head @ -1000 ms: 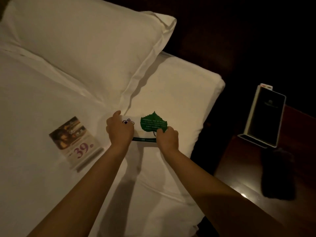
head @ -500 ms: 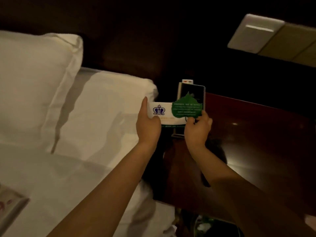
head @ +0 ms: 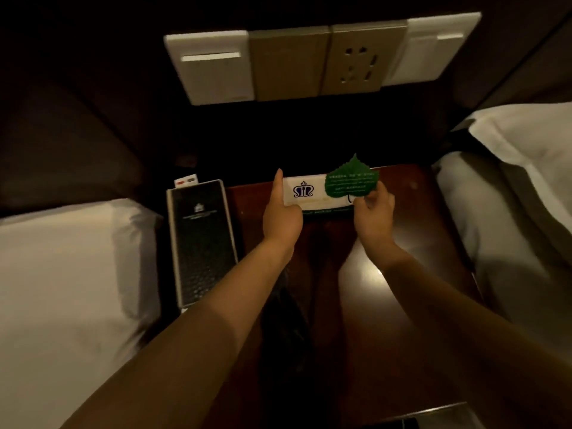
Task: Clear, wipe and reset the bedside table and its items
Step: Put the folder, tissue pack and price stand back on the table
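As the left hand (head: 280, 218) and right hand (head: 374, 212) grip its two ends, a white crown-marked card (head: 309, 193) stands upright over the back of the tabletop (head: 387, 289).

The left hand's thumb lies straight up the card's left edge, fingers curled behind; the right hand pinches the right end together with a green leaf-shaped card (head: 351, 181) overlapping its front. Whether the lower edge touches the wood cannot be told. A dark cloth (head: 288, 320) lies beneath the left forearm, a black holder (head: 201, 243) stands at the tabletop's left side, the left bed (head: 62, 289) and right bed (head: 510, 227) flank it, and a switch-and-socket panel (head: 309, 60) sits above.
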A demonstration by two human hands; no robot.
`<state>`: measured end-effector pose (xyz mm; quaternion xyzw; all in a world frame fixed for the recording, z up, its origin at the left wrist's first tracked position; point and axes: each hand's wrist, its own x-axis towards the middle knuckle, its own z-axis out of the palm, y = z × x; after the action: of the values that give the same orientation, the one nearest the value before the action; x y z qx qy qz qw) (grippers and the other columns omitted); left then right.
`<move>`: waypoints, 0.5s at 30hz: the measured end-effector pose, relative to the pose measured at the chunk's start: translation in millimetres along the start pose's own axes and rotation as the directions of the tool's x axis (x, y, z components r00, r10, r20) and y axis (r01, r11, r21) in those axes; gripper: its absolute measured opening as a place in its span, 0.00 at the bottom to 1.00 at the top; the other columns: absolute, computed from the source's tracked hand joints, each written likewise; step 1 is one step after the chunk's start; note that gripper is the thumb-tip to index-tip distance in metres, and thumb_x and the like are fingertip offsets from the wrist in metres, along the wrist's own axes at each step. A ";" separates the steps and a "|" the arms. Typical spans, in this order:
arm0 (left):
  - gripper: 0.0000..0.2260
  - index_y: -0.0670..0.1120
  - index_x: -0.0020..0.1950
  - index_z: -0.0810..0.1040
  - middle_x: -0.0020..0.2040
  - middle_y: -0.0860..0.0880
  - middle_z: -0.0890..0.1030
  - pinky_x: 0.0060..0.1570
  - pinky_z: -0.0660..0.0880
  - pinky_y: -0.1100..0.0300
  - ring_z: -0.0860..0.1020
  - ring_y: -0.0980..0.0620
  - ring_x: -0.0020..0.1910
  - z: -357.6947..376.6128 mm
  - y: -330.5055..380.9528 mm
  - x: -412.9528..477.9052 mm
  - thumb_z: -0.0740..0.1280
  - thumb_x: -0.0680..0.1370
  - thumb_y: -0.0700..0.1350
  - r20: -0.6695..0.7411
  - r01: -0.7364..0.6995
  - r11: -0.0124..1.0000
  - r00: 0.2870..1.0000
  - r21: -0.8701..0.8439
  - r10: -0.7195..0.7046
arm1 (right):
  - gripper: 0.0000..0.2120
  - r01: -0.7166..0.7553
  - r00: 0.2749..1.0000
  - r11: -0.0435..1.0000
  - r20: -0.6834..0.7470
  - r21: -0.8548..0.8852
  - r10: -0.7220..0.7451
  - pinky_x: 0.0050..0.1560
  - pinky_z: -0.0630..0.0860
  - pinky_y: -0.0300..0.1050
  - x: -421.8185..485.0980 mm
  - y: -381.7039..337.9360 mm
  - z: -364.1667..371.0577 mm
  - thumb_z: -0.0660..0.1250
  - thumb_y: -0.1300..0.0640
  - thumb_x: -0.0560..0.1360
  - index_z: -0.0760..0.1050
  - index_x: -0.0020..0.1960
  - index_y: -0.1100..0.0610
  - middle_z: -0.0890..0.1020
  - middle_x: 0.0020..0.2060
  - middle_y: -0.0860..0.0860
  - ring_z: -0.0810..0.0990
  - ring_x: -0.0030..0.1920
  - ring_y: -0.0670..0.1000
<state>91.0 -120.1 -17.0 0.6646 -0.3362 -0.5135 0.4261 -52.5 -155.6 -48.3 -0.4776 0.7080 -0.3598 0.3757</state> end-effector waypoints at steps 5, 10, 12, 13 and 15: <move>0.33 0.55 0.77 0.50 0.70 0.50 0.70 0.49 0.71 0.59 0.71 0.57 0.55 25.1 -4.3 32.4 0.55 0.78 0.30 0.019 -0.002 0.999 1.000 0.034 0.001 | 0.20 0.011 0.999 0.999 0.034 0.032 -0.012 0.38 0.71 0.23 44.1 20.4 -9.7 0.61 0.62 0.76 0.67 0.67 0.54 0.65 0.54 0.50 0.74 0.44 0.46; 0.33 0.55 0.77 0.50 0.69 0.50 0.71 0.56 0.70 0.59 0.72 0.52 0.62 34.3 -10.2 51.6 0.55 0.77 0.30 0.018 0.023 0.997 1.000 0.079 -0.025 | 0.21 0.030 0.998 0.997 0.045 0.064 -0.033 0.54 0.71 0.41 60.2 27.1 -2.9 0.60 0.65 0.75 0.67 0.67 0.55 0.64 0.53 0.51 0.74 0.50 0.52; 0.33 0.55 0.76 0.50 0.69 0.50 0.71 0.60 0.70 0.58 0.70 0.51 0.66 38.7 -10.3 54.7 0.55 0.77 0.30 0.035 0.015 0.995 0.999 0.097 -0.018 | 0.22 0.040 0.999 0.996 0.031 0.076 -0.042 0.59 0.72 0.43 65.9 26.8 -3.3 0.59 0.66 0.75 0.66 0.68 0.56 0.64 0.54 0.51 0.74 0.51 0.51; 0.34 0.55 0.76 0.49 0.70 0.49 0.71 0.62 0.70 0.56 0.69 0.51 0.67 40.8 -9.9 55.2 0.55 0.77 0.30 0.041 0.013 0.994 0.999 0.111 -0.018 | 0.23 0.038 0.999 0.996 0.025 0.076 -0.040 0.60 0.73 0.44 68.5 26.5 -3.9 0.59 0.66 0.74 0.65 0.68 0.56 0.64 0.54 0.51 0.73 0.51 0.51; 0.36 0.53 0.77 0.47 0.70 0.48 0.70 0.64 0.69 0.55 0.68 0.50 0.68 46.3 -8.1 54.8 0.56 0.76 0.28 0.055 0.015 0.992 0.998 0.129 -0.022 | 0.24 0.027 0.999 0.997 0.020 0.068 -0.028 0.63 0.73 0.47 73.5 26.0 -6.0 0.59 0.66 0.74 0.64 0.69 0.56 0.64 0.54 0.51 0.73 0.51 0.52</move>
<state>59.7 -175.5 -51.1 0.6792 -0.3742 -0.5131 0.3679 -87.6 -216.9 -82.0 -0.4780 0.6847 -0.3839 0.3941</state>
